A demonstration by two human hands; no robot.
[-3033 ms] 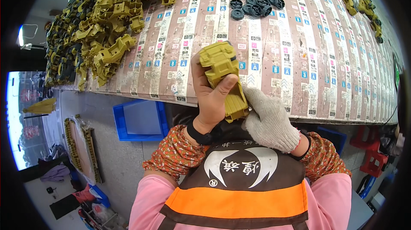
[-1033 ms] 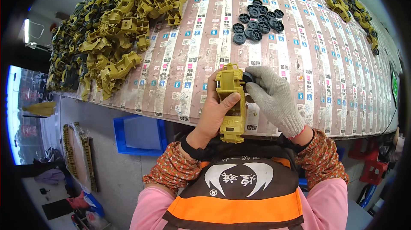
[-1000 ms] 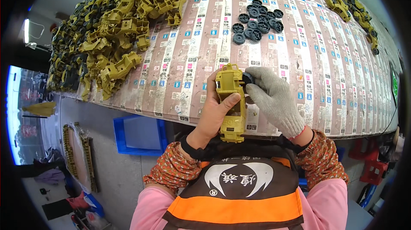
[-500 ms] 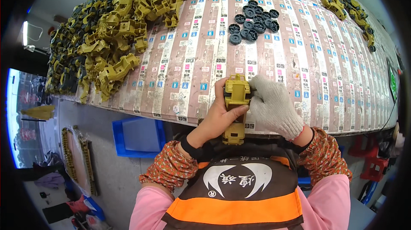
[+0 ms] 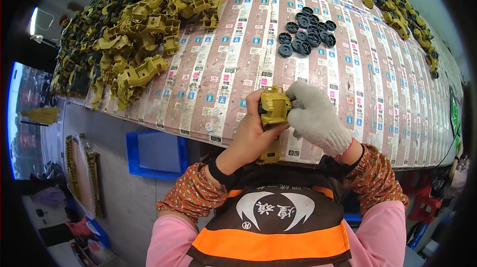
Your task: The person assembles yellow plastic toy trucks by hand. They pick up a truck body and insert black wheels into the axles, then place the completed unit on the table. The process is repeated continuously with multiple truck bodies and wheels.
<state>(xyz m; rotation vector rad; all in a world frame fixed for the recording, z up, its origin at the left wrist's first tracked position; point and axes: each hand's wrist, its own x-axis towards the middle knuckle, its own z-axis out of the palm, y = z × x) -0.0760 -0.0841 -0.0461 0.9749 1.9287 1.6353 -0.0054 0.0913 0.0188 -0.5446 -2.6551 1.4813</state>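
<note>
A yellow plastic toy vehicle body [image 5: 275, 108] is gripped in my bare left hand [image 5: 248, 140], just above the table's near edge. Its lower end shows below my thumb. My right hand [image 5: 320, 123], in a pale knitted glove, presses against the right side of the body with its fingers curled in. Whatever those fingertips pinch is hidden by the glove. Farther off on the table lies a loose cluster of black toy wheels [image 5: 301, 46].
A big heap of yellow toy bodies [image 5: 136, 76], many with dark wheels, covers the table's left side. More wheeled toys [image 5: 397, 21] line the far right. The tabletop [image 5: 218, 83] has a printed striped covering. A blue bin [image 5: 132, 155] stands below at left.
My right hand has shifted slightly at the toy's side, its fingers bent a little differently. The toy body has tilted slightly in my left hand. The whole view has turned a little.
</note>
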